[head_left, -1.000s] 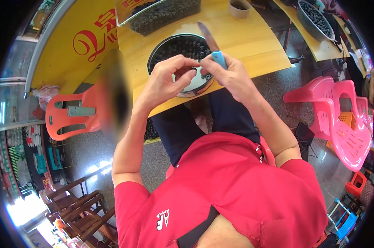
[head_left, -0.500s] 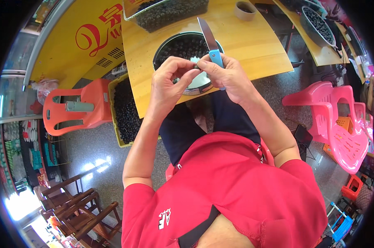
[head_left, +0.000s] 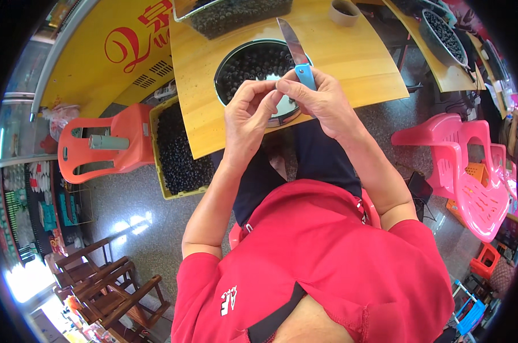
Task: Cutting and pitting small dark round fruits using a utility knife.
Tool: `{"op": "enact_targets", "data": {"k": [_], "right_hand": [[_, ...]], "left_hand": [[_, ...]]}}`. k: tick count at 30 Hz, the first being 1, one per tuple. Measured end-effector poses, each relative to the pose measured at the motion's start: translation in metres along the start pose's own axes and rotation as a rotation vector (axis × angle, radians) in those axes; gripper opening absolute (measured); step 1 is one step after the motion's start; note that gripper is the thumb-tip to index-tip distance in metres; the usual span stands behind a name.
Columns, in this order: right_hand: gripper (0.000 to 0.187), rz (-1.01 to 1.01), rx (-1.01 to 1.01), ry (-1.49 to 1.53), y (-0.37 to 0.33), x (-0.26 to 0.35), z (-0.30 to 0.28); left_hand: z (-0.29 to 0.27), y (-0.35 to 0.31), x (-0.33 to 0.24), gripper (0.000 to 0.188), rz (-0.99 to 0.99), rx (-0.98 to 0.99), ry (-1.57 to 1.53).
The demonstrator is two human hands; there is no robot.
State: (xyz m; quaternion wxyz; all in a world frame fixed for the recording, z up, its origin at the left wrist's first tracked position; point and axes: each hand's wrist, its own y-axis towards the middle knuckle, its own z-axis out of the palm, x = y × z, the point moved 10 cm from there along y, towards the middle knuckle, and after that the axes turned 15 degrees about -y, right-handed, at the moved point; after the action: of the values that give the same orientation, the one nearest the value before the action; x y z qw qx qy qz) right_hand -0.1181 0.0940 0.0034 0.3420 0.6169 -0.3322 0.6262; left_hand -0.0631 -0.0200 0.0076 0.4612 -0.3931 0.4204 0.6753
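Observation:
My right hand (head_left: 327, 106) is closed round the blue handle of a knife (head_left: 294, 43), whose blade points up and away. Its thumb and forefinger meet the fingertips of my left hand (head_left: 246, 123) in a pinch. Whatever sits between the fingertips is too small and covered to name. Both hands are above the near side of a round bowl (head_left: 217, 80) with a dark rim. Small dark round pieces (head_left: 253, 64) fill its far part, and a pale, shiny area shows nearer me. The bowl stands by the front edge of a yellow wooden table (head_left: 356, 63).
A clear box (head_left: 236, 22) of dark pieces and a tan ring-shaped object (head_left: 343, 14) stand farther back. Left of the table are a yellow crate (head_left: 154, 128) of dark pieces and an orange plastic chair (head_left: 134, 128). Pink chairs (head_left: 485, 197) stand at the right.
My left hand has shifted slightly right, and its fingertips sit closer against the right thumb. The knife has moved a little right, still in my right hand. The whole view has shifted slightly.

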Motion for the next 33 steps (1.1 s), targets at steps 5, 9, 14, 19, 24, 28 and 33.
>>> {"op": "enact_targets", "data": {"k": [5, 9, 14, 19, 24, 28, 33], "right_hand": [[0.018, 0.038, -0.005, -0.004, -0.001, 0.000, -0.006], [0.017, 0.064, -0.007, 0.028, 0.001, -0.003, -0.009], [0.016, 0.016, 0.019, -0.001, 0.002, 0.000, -0.006], [0.017, -0.061, 0.044, -0.022, 0.003, 0.006, -0.003], [0.017, -0.057, 0.031, -0.014, 0.005, 0.004, -0.004], [0.017, 0.037, 0.076, -0.008, 0.003, 0.003, -0.002], [0.017, 0.080, 0.080, 0.022, 0.001, 0.000, -0.002]], "left_hand": [[0.001, 0.001, 0.001, 0.016, -0.012, 0.006, -0.022], [0.003, 0.001, -0.005, 0.015, 0.036, 0.024, -0.021], [0.006, 0.002, -0.005, 0.020, -0.017, 0.005, -0.057], [0.002, 0.003, 0.002, 0.022, -0.085, -0.017, -0.067], [-0.002, 0.004, 0.007, 0.020, -0.099, -0.029, -0.080], [0.000, 0.005, 0.000, 0.015, -0.034, 0.040, -0.050], [0.002, 0.004, 0.002, 0.014, -0.074, 0.049, -0.097]]}}
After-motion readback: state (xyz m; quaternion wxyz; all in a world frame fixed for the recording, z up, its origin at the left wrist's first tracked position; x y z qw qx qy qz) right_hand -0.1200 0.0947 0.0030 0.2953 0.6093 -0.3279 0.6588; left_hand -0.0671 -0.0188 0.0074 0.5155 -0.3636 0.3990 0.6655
